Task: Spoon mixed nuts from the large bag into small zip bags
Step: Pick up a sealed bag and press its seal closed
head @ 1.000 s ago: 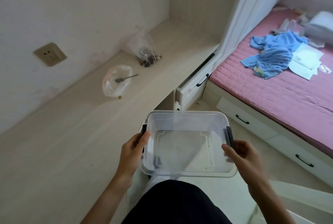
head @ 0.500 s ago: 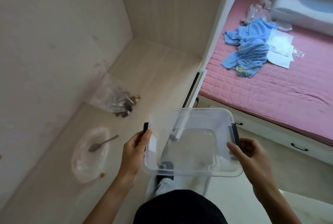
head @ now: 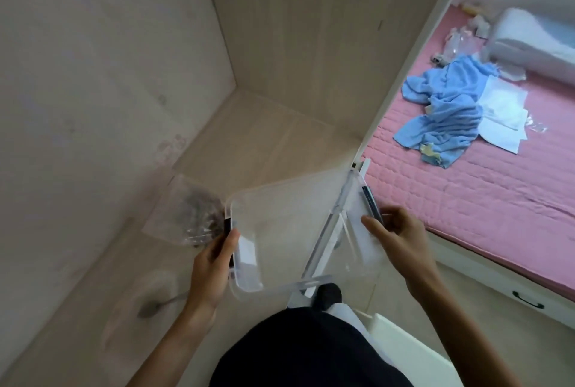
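I hold an empty clear plastic box with black clip handles over the desk's edge. My left hand grips its left rim, thumb inside the wall. My right hand grips the right rim by the black clip. Left of the box, a clear bag of mixed nuts lies on the wooden desk. Nearer me, blurred, a small clear zip bag lies with a metal spoon resting in it.
Walls close the desk in at the left and back. A partly open drawer shows through the box. To the right is a bed with a pink cover, a blue cloth and white papers. A white chair edge is below.
Both hands have carried the box forward and up over the desk edge, close beside the nut bag. The view has swung, so the zip bag with the spoon now lies lower left.
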Action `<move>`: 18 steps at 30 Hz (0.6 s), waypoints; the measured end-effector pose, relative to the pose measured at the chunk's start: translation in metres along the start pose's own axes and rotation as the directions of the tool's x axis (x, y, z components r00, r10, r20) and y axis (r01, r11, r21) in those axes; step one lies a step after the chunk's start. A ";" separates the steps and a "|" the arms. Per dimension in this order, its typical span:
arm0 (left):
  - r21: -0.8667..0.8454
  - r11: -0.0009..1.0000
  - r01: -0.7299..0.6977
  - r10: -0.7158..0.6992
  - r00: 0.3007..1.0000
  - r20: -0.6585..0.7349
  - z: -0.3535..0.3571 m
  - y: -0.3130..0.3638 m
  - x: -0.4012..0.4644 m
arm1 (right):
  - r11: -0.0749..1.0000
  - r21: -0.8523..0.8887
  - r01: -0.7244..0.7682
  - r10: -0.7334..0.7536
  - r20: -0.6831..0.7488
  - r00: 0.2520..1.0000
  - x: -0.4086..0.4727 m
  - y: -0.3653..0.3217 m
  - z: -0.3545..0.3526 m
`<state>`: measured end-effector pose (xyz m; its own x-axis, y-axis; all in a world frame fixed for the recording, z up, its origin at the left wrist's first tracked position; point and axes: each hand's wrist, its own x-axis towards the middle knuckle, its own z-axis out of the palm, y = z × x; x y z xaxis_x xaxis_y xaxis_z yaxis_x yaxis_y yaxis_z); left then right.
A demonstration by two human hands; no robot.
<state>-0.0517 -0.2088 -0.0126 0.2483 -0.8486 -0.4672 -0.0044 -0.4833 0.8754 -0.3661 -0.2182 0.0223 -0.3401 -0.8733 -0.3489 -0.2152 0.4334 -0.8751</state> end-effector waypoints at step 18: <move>-0.528 0.792 0.307 -0.458 0.870 -0.181 0.146 0.021 0.002 | 0.494 -0.379 0.783 -0.266 0.791 0.551 0.275 -0.171 0.149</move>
<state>-0.1923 -0.2519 -0.0129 0.3935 -0.4780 -0.7853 0.5839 -0.5298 0.6151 -0.2862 -0.5654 0.0265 0.5936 -0.7728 -0.2245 -0.7196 -0.3849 -0.5779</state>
